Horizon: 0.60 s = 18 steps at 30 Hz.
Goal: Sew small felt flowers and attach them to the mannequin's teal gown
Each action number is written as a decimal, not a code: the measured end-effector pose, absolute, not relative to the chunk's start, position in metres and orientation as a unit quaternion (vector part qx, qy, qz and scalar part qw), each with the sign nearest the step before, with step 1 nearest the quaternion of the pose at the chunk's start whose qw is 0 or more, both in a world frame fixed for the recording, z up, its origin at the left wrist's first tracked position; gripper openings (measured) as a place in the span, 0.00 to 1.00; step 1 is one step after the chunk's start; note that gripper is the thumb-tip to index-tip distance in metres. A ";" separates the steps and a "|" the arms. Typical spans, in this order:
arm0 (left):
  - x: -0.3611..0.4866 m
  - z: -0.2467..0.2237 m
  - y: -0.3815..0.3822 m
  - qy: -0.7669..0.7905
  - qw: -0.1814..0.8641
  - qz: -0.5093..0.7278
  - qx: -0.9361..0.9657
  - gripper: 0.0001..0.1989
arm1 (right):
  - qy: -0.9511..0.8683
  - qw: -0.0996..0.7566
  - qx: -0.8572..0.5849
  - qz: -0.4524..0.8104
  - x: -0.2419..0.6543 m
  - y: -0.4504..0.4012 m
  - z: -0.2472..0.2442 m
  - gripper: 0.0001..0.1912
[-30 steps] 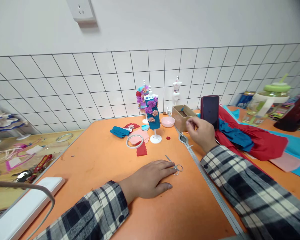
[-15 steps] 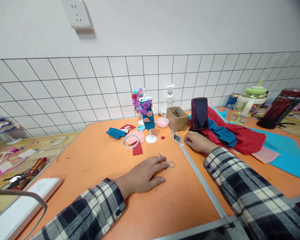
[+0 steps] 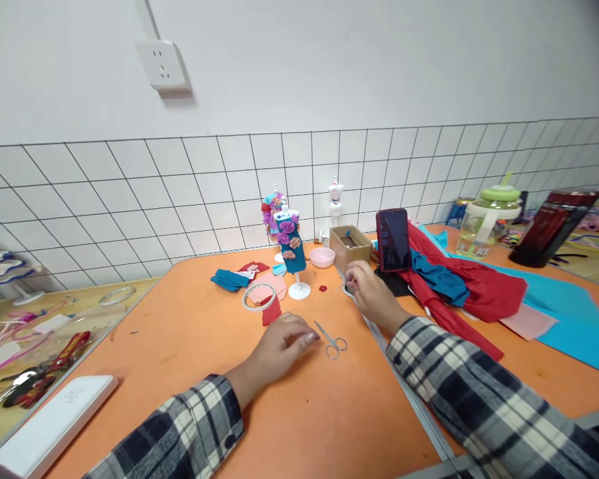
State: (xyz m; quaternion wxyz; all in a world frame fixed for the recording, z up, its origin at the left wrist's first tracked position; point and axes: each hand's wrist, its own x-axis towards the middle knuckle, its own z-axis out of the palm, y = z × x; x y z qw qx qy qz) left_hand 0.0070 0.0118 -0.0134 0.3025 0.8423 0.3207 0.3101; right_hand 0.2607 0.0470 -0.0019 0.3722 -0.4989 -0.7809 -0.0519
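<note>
My left hand (image 3: 282, 342) rests low over the orange table, fingers loosely bent and thumb apart, with nothing seen in it. Just right of its fingertips lie small scissors (image 3: 333, 342), untouched. My right hand (image 3: 372, 294) is closed, its bent fingertips by the end of the grey metal strip near the cardboard box (image 3: 350, 246); whatever they hold, if anything, is hidden. Beyond the hands stands a mini dress form (image 3: 292, 249) in a blue dress with purple and peach flowers. A tape roll (image 3: 247, 303) lies left of it, over pink and red fabric scraps (image 3: 271, 311).
A phone (image 3: 394, 239) stands upright behind my right hand. Red cloth (image 3: 496, 289) and blue sheets spread to the right, near a drink jug (image 3: 492, 219) and a dark red flask (image 3: 554, 226). A pink bowl (image 3: 322, 258) and a white power bank (image 3: 54, 422) also sit there.
My left hand has drawn back left off the scissors, its fingers bending. My right hand has moved left from the red cloth and phone to the end of the strip. The view has tilted up slightly.
</note>
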 end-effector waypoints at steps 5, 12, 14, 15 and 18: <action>0.005 -0.023 0.027 0.354 0.494 0.372 0.701 0.31 | -0.837 0.401 -0.318 -0.193 0.220 0.036 -0.011 0.09; 0.008 -0.021 0.031 0.343 0.598 0.363 0.627 0.28 | -0.856 0.391 -0.243 -0.235 0.212 0.032 -0.022 0.10; 0.007 -0.019 0.030 0.339 0.615 0.382 0.601 0.22 | -0.863 0.379 -0.233 -0.239 0.210 0.032 -0.021 0.10; 0.006 -0.018 0.030 0.341 0.617 0.391 0.592 0.18 | -0.866 0.372 -0.229 -0.242 0.208 0.031 -0.020 0.10; 0.003 -0.018 0.031 0.353 0.614 0.393 0.586 0.14 | -0.875 0.354 -0.223 -0.243 0.205 0.031 -0.018 0.10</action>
